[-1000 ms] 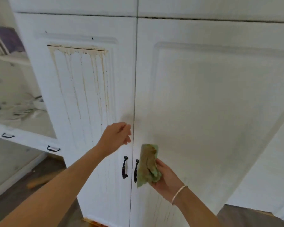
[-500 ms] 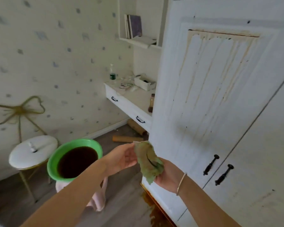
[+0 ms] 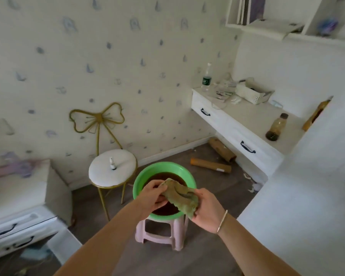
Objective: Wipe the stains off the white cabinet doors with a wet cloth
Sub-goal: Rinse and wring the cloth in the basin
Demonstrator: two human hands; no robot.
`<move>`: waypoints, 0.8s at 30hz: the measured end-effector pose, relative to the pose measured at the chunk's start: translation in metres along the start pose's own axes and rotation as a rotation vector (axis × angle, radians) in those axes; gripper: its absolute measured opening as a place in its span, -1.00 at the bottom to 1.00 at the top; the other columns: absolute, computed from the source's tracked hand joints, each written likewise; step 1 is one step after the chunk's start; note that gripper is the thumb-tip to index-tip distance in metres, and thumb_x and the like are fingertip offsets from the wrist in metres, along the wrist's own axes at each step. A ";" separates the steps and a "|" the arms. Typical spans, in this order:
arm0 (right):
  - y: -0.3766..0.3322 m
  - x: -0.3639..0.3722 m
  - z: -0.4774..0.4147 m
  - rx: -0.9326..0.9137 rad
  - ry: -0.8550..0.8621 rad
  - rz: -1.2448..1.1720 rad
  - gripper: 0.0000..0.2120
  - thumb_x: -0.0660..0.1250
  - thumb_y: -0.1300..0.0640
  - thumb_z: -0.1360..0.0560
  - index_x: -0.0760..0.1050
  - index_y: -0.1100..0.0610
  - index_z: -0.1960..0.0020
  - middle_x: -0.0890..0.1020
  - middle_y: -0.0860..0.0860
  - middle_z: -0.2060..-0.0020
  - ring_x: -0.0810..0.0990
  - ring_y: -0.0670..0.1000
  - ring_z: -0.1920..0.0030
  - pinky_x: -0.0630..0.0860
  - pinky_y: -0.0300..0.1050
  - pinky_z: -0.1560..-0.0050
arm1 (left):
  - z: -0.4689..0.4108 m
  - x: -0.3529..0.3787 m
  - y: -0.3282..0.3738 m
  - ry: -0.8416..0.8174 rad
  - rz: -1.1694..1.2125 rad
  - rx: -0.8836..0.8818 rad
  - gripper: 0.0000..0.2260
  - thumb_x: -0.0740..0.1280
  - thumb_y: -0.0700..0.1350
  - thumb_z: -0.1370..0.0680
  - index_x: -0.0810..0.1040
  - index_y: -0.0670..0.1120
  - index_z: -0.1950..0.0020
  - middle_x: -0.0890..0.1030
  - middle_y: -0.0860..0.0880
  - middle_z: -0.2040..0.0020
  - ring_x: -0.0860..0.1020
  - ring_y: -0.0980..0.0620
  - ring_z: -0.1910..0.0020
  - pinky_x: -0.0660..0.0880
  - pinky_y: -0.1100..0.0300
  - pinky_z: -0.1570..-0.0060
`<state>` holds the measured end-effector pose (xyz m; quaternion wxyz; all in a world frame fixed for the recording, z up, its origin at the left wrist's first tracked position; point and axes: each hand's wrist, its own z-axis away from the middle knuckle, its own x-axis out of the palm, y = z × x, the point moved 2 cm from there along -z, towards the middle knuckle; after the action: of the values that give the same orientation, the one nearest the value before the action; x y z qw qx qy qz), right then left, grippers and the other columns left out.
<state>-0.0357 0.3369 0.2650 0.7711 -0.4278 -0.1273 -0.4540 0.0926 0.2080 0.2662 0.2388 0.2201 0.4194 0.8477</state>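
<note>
Both hands, left (image 3: 152, 198) and right (image 3: 207, 209), pinch the cloth (image 3: 179, 195) over the basin (image 3: 141, 179) at 6 o'clock.

Green basin (image 3: 163, 164) of dark brown liquid sits on pink plastic stool (image 3: 159, 234). To its left, round white stool (image 3: 120, 172) with gold legs and bow back, small bottle (image 3: 112, 163) on the seat. White table (image 3: 253, 118) with two drawers carries clear bottle (image 3: 206, 78), white basket (image 3: 251, 91) and amber bottle (image 3: 276, 127). Two cardboard tubes (image 3: 210, 165) on floor (image 3: 217, 196).
</note>
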 end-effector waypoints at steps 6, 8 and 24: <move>0.015 0.006 -0.093 0.004 0.261 0.237 -0.65 0.20 0.09 -0.62 0.37 0.20 -0.36 0.53 0.20 -0.22 0.55 0.20 -0.06 0.52 0.11 -0.08 | -0.060 -0.047 -0.019 0.130 -0.035 -0.074 -0.92 0.30 -0.20 -0.58 0.50 -0.02 0.00 0.54 -0.12 0.10 0.54 -0.03 0.20 0.53 0.17 0.25; 0.015 -0.002 -0.130 0.036 0.329 0.303 -0.67 0.19 0.05 -0.62 0.38 0.16 -0.33 0.52 0.20 -0.25 0.55 0.23 -0.15 0.51 0.17 -0.16 | -0.092 -0.057 -0.028 0.174 -0.059 -0.095 -0.85 0.31 -0.25 -0.57 0.49 0.00 0.09 0.54 -0.08 0.15 0.54 0.01 0.23 0.52 0.18 0.25; 0.017 -0.111 -0.364 0.097 0.446 0.420 -0.45 0.31 0.37 -0.51 0.33 -0.01 -0.41 0.52 0.08 -0.24 0.55 0.11 -0.21 0.47 0.12 -0.28 | -0.321 -0.082 -0.114 0.273 -0.105 -0.250 -0.70 0.36 -0.32 -0.51 0.42 -0.08 -0.17 0.53 -0.08 0.14 0.54 0.04 0.19 0.53 0.22 0.20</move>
<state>-0.1539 0.1240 -0.0281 0.8764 -0.2974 0.1149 -0.3609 -0.0011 0.0258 -0.0177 0.2493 0.0495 0.3500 0.9016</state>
